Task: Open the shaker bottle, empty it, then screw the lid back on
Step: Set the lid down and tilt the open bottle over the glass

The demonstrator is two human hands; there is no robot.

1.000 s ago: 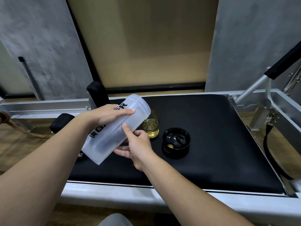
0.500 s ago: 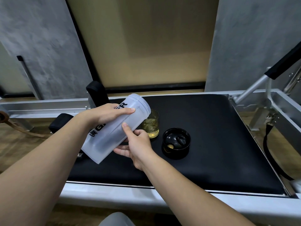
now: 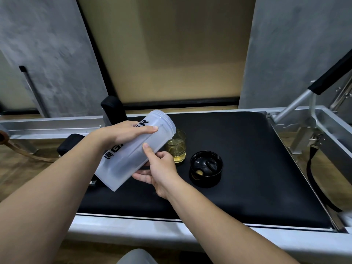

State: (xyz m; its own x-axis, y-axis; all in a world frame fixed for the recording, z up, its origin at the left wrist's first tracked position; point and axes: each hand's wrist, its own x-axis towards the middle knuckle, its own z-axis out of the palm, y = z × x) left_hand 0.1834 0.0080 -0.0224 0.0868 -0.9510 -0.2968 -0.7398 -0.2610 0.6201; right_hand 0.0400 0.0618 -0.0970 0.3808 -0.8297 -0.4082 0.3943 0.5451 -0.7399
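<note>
On one black pad [image 3: 238,159]: one glass [image 3: 177,149], one lid [image 3: 206,168]; two hands [image 3: 144,149] grip one tilted bottle [image 3: 131,157].

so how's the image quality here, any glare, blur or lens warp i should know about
Head view: wide-angle warp bows the metal frame and wall edges; soft, dim lighting, no harsh glare. The frosted shaker bottle in the left hand and right hand is sharp, and the glass and lid read clearly on the black pad.

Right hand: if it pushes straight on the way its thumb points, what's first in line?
The right hand already grips the shaker bottle, so its translucent wall comes first. Beyond the wall, the left hand on the upper side, though depth is unclear.
</note>
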